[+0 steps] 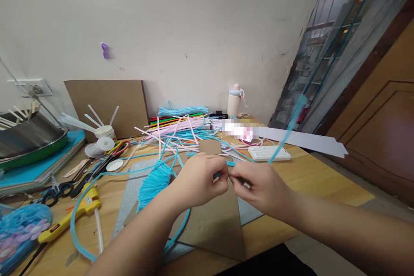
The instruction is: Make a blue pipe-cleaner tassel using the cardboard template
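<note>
My bare arms point(145, 230) stretch out, and my left hand point(205, 179) and right hand point(260, 185) pinch a thin, fuzzy blue stem point(285, 134), one end poking up, over the flat brown cardboard sheet point(215, 228).

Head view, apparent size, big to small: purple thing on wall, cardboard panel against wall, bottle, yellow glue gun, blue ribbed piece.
1. Cardboard panel
2. Blue ribbed piece and yellow glue gun: too close to rank, different shapes
3. Bottle
4. Purple thing
</note>
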The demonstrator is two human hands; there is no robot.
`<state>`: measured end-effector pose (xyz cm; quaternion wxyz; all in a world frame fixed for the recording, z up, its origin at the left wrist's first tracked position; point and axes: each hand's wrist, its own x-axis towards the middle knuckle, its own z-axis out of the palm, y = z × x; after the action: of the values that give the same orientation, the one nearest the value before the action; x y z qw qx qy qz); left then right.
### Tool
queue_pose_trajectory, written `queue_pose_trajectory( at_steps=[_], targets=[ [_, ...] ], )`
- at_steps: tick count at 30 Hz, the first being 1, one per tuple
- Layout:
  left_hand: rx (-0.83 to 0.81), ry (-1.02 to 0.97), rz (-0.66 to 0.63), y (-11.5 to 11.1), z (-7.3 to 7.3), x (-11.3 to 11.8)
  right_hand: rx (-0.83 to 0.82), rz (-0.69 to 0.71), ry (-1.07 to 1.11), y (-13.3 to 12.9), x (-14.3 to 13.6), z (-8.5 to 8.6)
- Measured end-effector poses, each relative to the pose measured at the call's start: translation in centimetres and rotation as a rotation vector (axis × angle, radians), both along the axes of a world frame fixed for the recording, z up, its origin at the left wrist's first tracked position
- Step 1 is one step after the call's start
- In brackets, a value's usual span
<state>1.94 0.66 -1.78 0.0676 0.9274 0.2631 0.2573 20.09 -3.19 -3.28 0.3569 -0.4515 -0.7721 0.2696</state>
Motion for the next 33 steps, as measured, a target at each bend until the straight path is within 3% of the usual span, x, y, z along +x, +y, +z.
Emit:
queue_pose_trajectory(
  at_steps=[4, 6, 9, 14, 16, 18, 21, 24, 26, 27, 29, 33],
  targets=[
    [0.097, 0.005, -0.048, -0.1, 0.6, -0.3, -0.834, 0.086, 0.452, 0.0, -0.3, 1.6],
    [0.129, 0.016, -0.055, -0.3, 0.7, -0.3, -1.118, 0.148, 0.591, 0.2, -0.2, 2.1],
    [0.163, 0.025, -0.061, -0.5, 0.8, -0.2, -1.265, 0.171, 0.684, 0.4, 0.1, 2.3],
    [0.197, 0.021, -0.055, -0.6, 0.9, -0.2, -1.246, 0.183, 0.676, 0.5, 0.0, 2.0],
    [0.186, 0.008, -0.036, -0.7, 0.8, -0.2, -1.136, 0.194, 0.603, 0.4, -0.3, 2.0],
    [0.15, -0.01, -0.004, -0.8, 0.7, 0.0, -0.881, 0.144, 0.455, 0.4, -0.5, 1.8],
    [-0.013, -0.047, 0.06, -1.2, 0.6, 0.2, -0.191, 0.04, 0.073, 0.3, -0.2, 1.1],
    [-0.29, -0.08, 0.085, -1.6, 0.6, 0.5, 0.529, 0.113, -0.257, 0.4, 0.9, 0.2],
    [-0.382, -0.109, 0.064, -1.5, 0.6, 0.5, 0.708, 0.161, -0.32, 0.5, 1.4, 0.0],
    [-0.36, -0.125, 0.055, -1.4, 0.6, 0.5, 0.68, 0.148, -0.301, 0.5, 1.4, 0.0],
    [-0.221, -0.14, 0.043, -1.2, 0.5, 0.3, 0.414, 0.101, -0.177, 0.5, 1.1, 0.4],
    [0.043, -0.058, -0.026, -0.7, 0.6, 0.0, -0.548, 0.141, 0.224, 0.3, 0.1, 1.6]
  ],
)
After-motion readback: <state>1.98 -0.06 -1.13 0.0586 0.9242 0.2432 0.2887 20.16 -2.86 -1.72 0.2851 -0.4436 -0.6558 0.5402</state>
